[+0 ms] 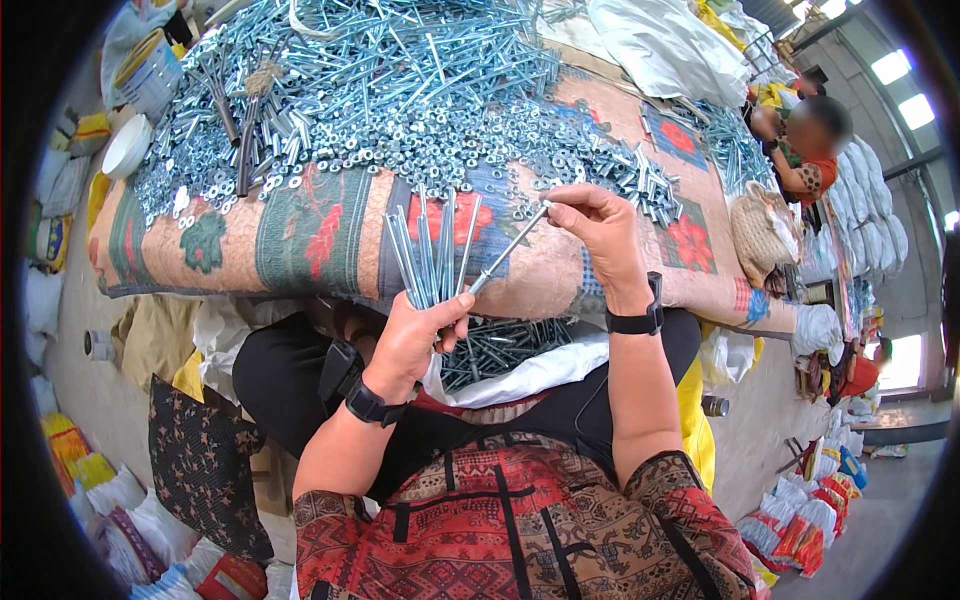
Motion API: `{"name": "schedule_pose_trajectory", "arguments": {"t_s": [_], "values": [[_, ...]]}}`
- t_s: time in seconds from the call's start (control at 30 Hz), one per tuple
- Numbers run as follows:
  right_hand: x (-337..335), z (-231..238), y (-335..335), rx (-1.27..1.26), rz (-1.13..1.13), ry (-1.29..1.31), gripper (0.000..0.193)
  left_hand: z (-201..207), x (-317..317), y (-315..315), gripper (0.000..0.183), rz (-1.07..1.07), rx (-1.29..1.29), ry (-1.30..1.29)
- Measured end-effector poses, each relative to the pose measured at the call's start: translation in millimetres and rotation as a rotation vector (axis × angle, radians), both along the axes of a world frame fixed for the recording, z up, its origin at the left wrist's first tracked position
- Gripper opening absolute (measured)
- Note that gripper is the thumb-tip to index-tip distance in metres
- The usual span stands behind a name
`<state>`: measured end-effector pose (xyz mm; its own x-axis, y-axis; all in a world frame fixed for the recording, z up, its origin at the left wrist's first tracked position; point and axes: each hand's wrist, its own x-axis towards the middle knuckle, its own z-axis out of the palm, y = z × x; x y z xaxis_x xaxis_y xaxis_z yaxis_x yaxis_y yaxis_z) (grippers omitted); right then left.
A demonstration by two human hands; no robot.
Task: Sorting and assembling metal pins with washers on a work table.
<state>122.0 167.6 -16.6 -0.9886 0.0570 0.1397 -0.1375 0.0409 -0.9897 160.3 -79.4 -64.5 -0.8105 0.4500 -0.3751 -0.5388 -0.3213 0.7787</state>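
Observation:
My left hand (415, 335) is closed around a fanned bundle of long shiny metal rods (425, 255), their upper ends pointing away from me. One more rod (515, 247) slants out to the right from between the left thumb and fingers. At that rod's far end, the thumb and forefinger of my right hand (600, 235) are pinched; a small piece at the tip, perhaps a nut, is too small to make out. Loose nuts (400, 150) lie in a wide heap just beyond both hands. Below the left hand, an open white bag (545, 372) holds many dark bolts (500, 352).
Long rods (450, 55) pile up at the table's far side. Short metal sleeves (650, 190) lie at the right. A patterned cloth (310, 235) covers the table. Two dark-handled tools (243, 150) rest on the heap. A person (805, 150) sits at the far right.

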Motion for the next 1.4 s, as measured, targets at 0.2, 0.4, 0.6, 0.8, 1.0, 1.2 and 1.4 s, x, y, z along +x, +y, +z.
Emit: {"name": "schedule_pose_trajectory", "arguments": {"t_s": [0.2, 0.4, 0.6, 0.8, 1.0, 1.2, 1.4], "values": [[19, 1, -17, -0.163, 0.09, -0.171, 0.024, 5, 1, 4, 0.017, -0.039, 0.034, 0.033], [19, 4, -26, 0.641, 0.109, -0.464, 0.023, 1, 7, 15, 0.014, 0.054, -0.087, 0.215], [22, -2, -25, -0.05, 0.097, -0.105, 0.033, 0, 9, 19, 0.012, 0.071, -0.136, 0.243], [20, -22, -33, 0.076, -0.132, 0.025, 0.036, -1, 7, 20, 0.011, 0.049, -0.159, 0.244], [23, -17, -35, 0.107, -0.134, 0.007, 0.028, 0, 8, 20, 0.011, 0.053, -0.159, 0.219], [24, -14, -16, 0.305, 0.004, -0.257, 0.03, -2, 8, 19, 0.011, 0.035, -0.184, 0.22], [23, 7, -19, 0.559, 0.02, -0.495, 0.028, -1, 8, 18, 0.011, 0.03, -0.182, 0.22]]}}
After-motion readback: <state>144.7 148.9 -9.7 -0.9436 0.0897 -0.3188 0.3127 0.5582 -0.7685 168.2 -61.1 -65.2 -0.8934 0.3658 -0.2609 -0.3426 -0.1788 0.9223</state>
